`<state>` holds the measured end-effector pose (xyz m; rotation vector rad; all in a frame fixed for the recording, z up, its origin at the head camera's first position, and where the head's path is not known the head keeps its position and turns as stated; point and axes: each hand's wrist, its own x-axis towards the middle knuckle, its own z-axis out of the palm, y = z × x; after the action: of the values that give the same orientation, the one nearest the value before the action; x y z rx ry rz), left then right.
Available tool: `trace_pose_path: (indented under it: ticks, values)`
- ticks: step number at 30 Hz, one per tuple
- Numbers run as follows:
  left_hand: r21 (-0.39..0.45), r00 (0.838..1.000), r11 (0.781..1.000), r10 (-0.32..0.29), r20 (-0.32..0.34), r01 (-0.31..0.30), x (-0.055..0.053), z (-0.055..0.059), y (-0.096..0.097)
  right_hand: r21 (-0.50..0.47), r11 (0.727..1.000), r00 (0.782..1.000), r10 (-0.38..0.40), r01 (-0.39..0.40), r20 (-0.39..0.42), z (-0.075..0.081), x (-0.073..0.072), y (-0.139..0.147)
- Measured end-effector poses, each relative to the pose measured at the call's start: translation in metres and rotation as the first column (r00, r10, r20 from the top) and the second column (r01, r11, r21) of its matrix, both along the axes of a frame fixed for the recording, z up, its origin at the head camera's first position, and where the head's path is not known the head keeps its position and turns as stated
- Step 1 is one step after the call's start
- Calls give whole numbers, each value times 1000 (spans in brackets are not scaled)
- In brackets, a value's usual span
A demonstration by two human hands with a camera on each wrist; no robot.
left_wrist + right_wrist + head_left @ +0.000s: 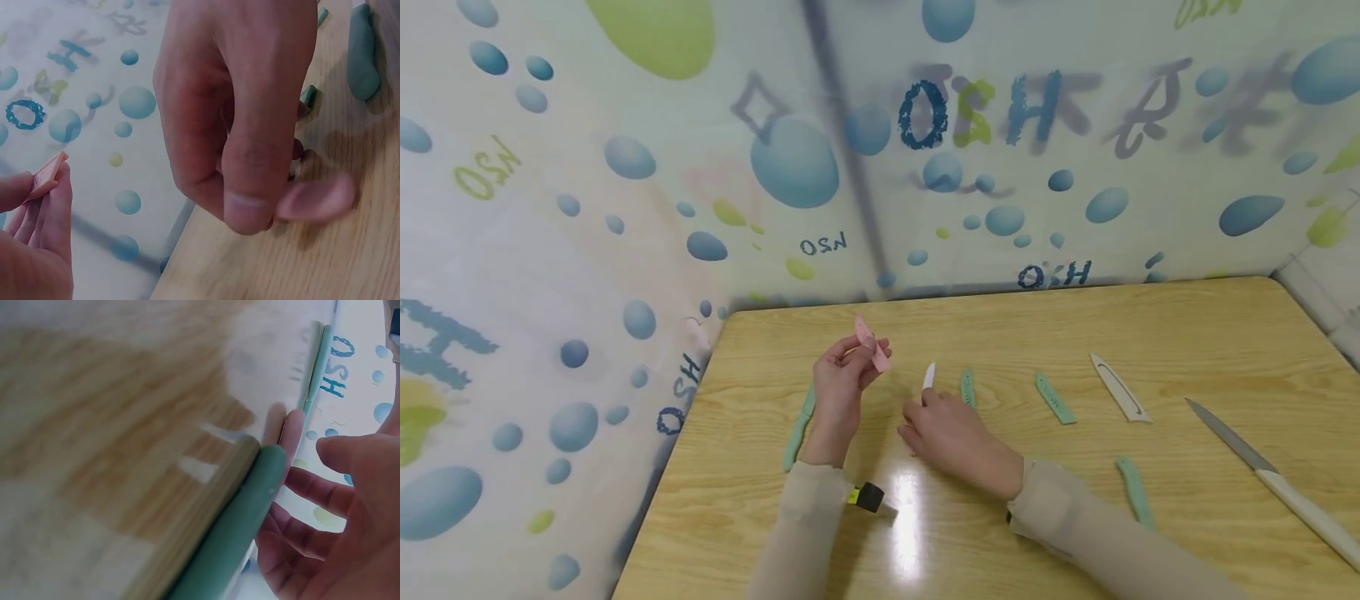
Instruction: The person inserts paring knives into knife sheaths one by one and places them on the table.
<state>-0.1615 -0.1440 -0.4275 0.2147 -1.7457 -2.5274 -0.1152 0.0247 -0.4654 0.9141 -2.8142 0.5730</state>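
Note:
My left hand [838, 379] is raised over the table, pinching a small pink blade sheath [878, 358] between thumb and fingers; in the left wrist view the sheath [49, 176] points away from the palm. Low over the table is my right hand [947, 431], covering the handle of a small knife whose white blade [929, 377] points to the back. Its pink handle [322, 199] looks blurred beside the thumb in the left wrist view. Seen from the right wrist, the pink handle [292, 431] lies at the fingertips, with the thumb [334, 453] apart from the loosely bent fingers.
A green-handled knife [799, 437] lies left, partly behind the left wrist. Right of centre are two green sheaths [967, 387] [1055, 398], a white sheath [1118, 389], a green handle [1135, 492] and a large white-handled knife [1311, 508]. A black-and-yellow object [869, 497] is by the left sleeve.

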Motion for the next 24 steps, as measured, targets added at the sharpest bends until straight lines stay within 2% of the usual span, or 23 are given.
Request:
trace_pose_path:
  ticks: [5,11,14,18,24]
  values:
    - [-6,1000,1000,-10,0,10,0,-1,0,21,1000,1000,-5,5,1,-1,-1,1]
    - [-13,1000,1000,-4,-1,4,0,-2,-1,9,1000,997,-2,3,-73,-6,-6,1]
    - [-16,1000,1000,3,1,-3,-1,-2,-1,3,1000,999,-18,18,-34,-5,-8,2]
    - [-18,1000,1000,13,4,-13,-1,-1,-1,41,998,999,-51,50,12,-3,-8,1]
    - [-12,1000,1000,9,2,-9,0,1,0,68,995,997,-71,70,16,-3,-9,-1]
